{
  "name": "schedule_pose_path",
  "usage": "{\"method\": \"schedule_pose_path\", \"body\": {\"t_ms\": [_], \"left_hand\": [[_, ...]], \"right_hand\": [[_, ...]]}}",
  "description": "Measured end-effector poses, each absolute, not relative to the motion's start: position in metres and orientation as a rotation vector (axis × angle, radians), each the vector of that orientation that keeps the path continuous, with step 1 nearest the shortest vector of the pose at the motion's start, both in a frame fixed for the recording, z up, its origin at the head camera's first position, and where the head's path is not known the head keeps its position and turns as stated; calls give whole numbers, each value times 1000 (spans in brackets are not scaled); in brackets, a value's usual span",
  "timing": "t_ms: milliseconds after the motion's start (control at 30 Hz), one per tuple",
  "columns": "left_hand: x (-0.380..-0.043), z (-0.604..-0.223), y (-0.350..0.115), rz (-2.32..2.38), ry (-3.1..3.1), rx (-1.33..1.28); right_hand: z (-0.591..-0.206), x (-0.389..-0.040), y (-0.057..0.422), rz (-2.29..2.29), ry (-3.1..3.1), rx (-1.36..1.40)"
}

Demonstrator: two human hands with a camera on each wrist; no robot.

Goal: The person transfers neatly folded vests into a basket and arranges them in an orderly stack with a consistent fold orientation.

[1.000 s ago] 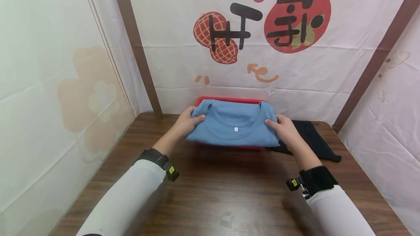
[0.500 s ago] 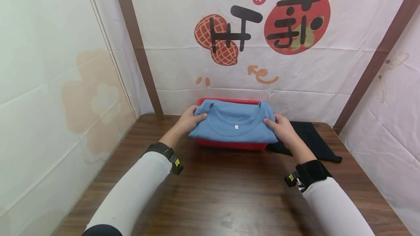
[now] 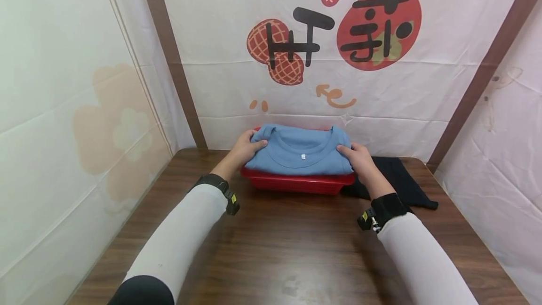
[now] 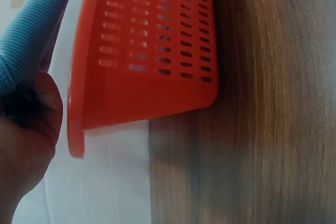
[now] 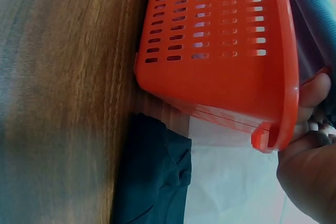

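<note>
Pinching the folded blue shirt at both sides, your left hand and right hand hold it over the red basket, which stands on the worktop near a black cloth.

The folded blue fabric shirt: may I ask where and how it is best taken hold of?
The blue shirt seems best pinched at its two side edges, one hand from each side, thumbs on top: it is folded wide and flat, and the red plastic basket lies beneath. The left hand and right hand hold it so.
</note>
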State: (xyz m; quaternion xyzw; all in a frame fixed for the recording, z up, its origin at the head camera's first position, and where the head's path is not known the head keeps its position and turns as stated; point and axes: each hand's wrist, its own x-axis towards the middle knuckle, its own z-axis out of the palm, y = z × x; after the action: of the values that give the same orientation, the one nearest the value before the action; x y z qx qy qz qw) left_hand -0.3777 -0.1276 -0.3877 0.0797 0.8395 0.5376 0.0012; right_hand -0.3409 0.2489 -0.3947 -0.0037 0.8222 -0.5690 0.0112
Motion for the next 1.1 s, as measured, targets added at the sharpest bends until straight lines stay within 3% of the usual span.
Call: {"method": "schedule_pose_path", "body": {"t_ms": [633, 1100], "left_hand": [[-408, -394, -122, 1792, 2651, 221], [-415, -422, -126, 1699, 2774, 273]], "right_hand": [[-403, -368, 241, -2006, 2600, 106], [-417, -373, 239, -1824, 2752, 129]]}}
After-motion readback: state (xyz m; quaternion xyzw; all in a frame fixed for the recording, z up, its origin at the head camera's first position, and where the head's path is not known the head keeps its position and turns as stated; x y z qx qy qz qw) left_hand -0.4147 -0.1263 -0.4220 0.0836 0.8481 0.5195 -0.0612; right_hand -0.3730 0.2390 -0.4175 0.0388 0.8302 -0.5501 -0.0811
